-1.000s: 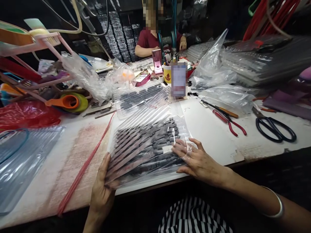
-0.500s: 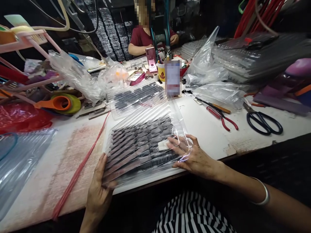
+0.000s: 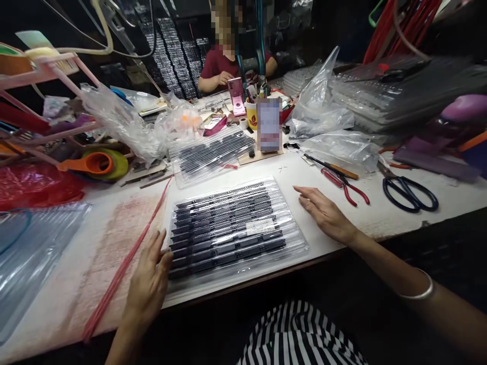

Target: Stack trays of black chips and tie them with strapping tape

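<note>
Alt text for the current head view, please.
Two bare hands, left and right, flank a clear plastic tray of dark strips on a cluttered white workbench; pliers and scissors lie to the right.

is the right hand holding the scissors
No, the right hand is empty beside the clear tray, and the scissors lie apart on the table.

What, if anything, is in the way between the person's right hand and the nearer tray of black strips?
Nothing visible: only a strip of bare white tabletop separates the right hand from the tray. The pliers and scissors lie off to the right, outside that gap.
</note>
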Demonstrator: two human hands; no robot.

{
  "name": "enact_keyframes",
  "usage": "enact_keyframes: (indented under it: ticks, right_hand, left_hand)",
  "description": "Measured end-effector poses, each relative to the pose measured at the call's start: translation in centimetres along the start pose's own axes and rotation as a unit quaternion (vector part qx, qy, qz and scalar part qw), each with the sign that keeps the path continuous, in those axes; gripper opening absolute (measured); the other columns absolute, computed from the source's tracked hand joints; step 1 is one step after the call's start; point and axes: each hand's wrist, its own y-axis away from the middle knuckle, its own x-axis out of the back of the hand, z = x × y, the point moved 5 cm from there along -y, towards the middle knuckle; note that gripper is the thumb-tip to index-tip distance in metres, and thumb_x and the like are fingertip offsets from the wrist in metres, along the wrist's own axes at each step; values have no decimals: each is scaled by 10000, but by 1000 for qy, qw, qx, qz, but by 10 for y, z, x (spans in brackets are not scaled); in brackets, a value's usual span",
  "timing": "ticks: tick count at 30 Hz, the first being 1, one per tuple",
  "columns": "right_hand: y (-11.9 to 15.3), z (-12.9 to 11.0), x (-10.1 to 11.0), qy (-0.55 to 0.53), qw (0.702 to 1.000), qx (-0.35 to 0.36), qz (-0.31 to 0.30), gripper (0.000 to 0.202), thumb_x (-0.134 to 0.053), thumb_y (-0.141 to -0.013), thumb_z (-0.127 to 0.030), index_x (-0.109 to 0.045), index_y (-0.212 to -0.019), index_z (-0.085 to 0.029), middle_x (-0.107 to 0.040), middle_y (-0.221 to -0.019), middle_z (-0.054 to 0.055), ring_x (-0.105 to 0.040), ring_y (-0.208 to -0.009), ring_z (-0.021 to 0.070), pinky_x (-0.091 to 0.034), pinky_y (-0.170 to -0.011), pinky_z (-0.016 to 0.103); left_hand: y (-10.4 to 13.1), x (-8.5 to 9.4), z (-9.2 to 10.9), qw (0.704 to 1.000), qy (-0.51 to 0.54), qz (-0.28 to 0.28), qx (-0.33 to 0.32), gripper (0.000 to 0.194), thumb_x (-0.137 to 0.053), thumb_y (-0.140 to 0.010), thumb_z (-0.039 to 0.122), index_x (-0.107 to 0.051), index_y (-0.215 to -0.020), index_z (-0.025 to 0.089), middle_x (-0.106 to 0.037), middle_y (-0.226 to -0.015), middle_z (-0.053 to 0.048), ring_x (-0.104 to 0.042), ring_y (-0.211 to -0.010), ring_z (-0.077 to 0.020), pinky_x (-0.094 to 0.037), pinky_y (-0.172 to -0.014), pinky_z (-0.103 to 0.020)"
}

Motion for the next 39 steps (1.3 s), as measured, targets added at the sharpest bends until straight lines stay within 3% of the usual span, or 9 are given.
enact_keyframes:
  ticks: [4, 9, 14, 19, 24, 28, 31, 36, 39]
  right_hand:
    - [-15, -6, -31, 126, 985, -6, -121, 510, -291, -953, -499, -320, -1412, -278, -252, -1471, 127, -322, -1293, 335, -322, -974, 605]
    - [-19, -15, -58, 253, 946, 55, -193, 536, -323, -964, -426, -248, -1444, -199, 11, -1502, 203, -158, -1350, 368, -256, -1011, 573]
    - [-21, -27, -65, 353, 911, 102, -190, 534, -395, -939, -335, -333, -1396, -66, -113, -1469, 261, -141, -1337, 413, -224, -1017, 599]
    - [-26, -34, -70, 394, 884, 150, -202, 534, -414, -919, -297, -397, -1330, 44, -279, -1402, 299, -196, -1317, 426, -189, -1046, 583]
    - [-44, -31, -81, 303, 911, 155, -234, 681, -342, -905, -564, -303, -1423, -125, -158, -1481, 204, -88, -1353, 381, -154, -1047, 605]
    - [-56, -35, -94, 254, 912, 199, -252, 762, -282, -871, -672, -246, -1443, -170, -80, -1503, 155, -35, -1367, 349, -92, -1053, 616]
    - [-56, -36, -96, 258, 916, 217, -220, 723, -279, -896, -633, -288, -1426, -142, -125, -1495, 161, -76, -1370, 336, -115, -1056, 600]
    - [-49, -40, -93, 263, 924, 236, -144, 479, -298, -968, -342, -426, -1341, -70, -331, -1436, 138, -226, -1351, 250, -205, -1074, 457]
    - [-49, -40, -93, 267, 927, 226, -137, 450, -321, -963, -313, -444, -1332, -86, -353, -1429, 116, -249, -1341, 256, -225, -1065, 457]
  left_hand:
    - [-35, -6, 21, 991, -135, -14, -2, 668, -276, -874, 585, -422, -1348, 138, -491, -1296, -153, -457, -1195, -314, -375, -988, -469]
    - [-45, -25, 35, 946, -320, -48, 11, 631, -184, -913, 521, -339, -1401, 152, -459, -1267, -212, -566, -989, -356, -475, -762, -503]
    - [-44, -30, 36, 928, -368, -56, -34, 643, -152, -921, 499, -314, -1408, 111, -495, -1216, -225, -577, -962, -335, -471, -756, -472]
    - [-46, -28, 34, 923, -380, -50, -42, 611, -215, -920, 477, -332, -1401, 120, -482, -1281, -229, -492, -1140, -358, -413, -868, -498]
    - [-50, -37, 36, 935, -330, -96, -89, 539, -220, -939, 409, -242, -1436, 200, -210, -1501, -118, -171, -1375, -303, -182, -1055, -546]
    - [-54, -45, 40, 944, -272, -141, -120, 579, -255, -922, 503, -178, -1445, 267, -79, -1527, -75, -43, -1390, -297, -154, -1072, -538]
    - [-53, -46, 45, 948, -261, -118, -139, 611, -289, -907, 535, -220, -1439, 244, -110, -1521, -90, -74, -1389, -300, -150, -1078, -532]
    - [-49, -46, 51, 948, -266, -30, -172, 560, -272, -929, 457, -439, -1332, 105, -380, -1417, -148, -312, -1331, -251, -147, -1103, -451]
    - [-50, -46, 47, 955, -243, -27, -166, 551, -249, -934, 427, -443, -1329, 96, -371, -1424, -142, -292, -1339, -251, -178, -1098, -433]
